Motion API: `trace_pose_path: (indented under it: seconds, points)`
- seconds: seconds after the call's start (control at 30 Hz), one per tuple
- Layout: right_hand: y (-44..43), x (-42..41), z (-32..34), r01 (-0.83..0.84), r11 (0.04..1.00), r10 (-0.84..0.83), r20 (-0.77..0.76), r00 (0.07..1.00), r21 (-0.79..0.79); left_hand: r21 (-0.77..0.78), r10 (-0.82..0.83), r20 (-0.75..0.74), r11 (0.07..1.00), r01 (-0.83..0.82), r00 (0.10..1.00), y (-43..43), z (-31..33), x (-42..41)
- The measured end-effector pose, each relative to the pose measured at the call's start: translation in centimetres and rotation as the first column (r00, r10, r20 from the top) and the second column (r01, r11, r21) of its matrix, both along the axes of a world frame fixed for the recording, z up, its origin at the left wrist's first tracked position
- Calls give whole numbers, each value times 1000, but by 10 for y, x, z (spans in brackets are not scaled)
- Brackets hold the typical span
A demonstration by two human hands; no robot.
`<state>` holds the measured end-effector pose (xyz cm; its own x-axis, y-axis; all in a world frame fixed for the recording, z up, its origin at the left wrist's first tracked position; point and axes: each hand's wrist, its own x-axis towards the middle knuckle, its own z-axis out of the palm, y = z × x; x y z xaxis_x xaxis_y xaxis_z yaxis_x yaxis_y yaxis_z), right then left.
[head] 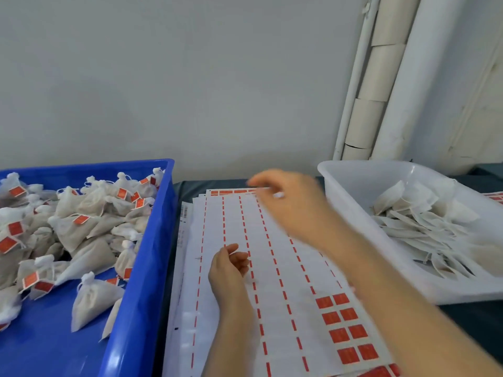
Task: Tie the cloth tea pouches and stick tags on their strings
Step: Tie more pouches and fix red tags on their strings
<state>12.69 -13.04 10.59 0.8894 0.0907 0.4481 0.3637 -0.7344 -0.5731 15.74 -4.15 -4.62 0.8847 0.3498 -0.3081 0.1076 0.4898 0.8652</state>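
A sticker sheet (272, 268) lies between two bins, most of its columns peeled bare. Red tags (345, 327) remain at its near right, and a row of red tags (231, 191) runs along its far edge. My left hand (228, 265) hovers over the sheet's middle, fingers loosely curled, holding nothing. My right hand (288, 205) is motion-blurred, reaching to the sheet's far edge with fingertips at that far row; its grip is unclear. Tied pouches with red tags (81, 221) fill the blue crate (152, 240). Flat untied pouches (422, 221) lie in the white tub (343, 186).
The blue crate sits close against the sheet's left side and the white tub against its right. White pipes and cardboard tubes (381, 77) stand in the far right corner against the wall. Another tag sheet (495, 197) shows behind the tub. A dark table cover (190, 189) lies beneath.
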Motion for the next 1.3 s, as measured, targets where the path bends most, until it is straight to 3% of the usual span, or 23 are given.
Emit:
trace_pose_path:
  seconds: [0.1, 0.17, 0.23, 0.3, 0.37, 0.43, 0.57, 0.73, 0.83, 0.97, 1.13, 1.3]
  points:
    - [-92, 4, 7, 292, 948, -305, -95, 948, -129, 56, -7, 1, 998, 7, 1000, 0, 2, -1]
    - [-146, 9, 2, 387, 852, -479, -227, 848, -351, 78, 0, -1, 997, 0, 1000, -1, 1, -1]
    - [-182, 13, -11, 293, 710, -608, -347, 714, -641, 112, -3, -10, 994, 4, 1000, -2, 3, -3]
    - [-202, 11, -37, 120, 589, -681, -412, 605, -799, 132, -1, -9, 991, 2, 1000, -2, 3, -3]
    - [-212, 6, -65, 94, 628, -680, -487, 548, -772, 156, -3, -2, 988, 3, 1000, -2, 4, -5]
    - [-214, 4, -79, 126, 643, -677, -484, 555, -756, 178, -7, 0, 984, 7, 1000, -2, 3, -6]
    - [-216, 17, -78, 281, 564, -734, -317, 600, -776, 217, -25, 17, 976, 21, 1000, -1, 4, -10]
    - [-216, 19, -80, 253, 481, -760, -255, 598, -839, 230, -26, 27, 973, 19, 999, -2, 5, -9]
    - [-217, 15, -73, 454, 496, -784, -157, 601, -740, 238, -32, 26, 971, 25, 999, -3, 4, -7]
    - [-209, 8, -58, 661, 604, -776, -140, 615, -447, 242, -26, 31, 970, 18, 999, -4, 4, -6]
    - [-183, -9, -24, 630, 776, -630, -14, 776, -4, 322, -67, 84, 946, 36, 994, -7, 3, -8]
    - [-138, -25, -2, 442, 886, -463, 194, 865, 142, 414, -223, 178, 900, 132, 958, -10, 3, -11]
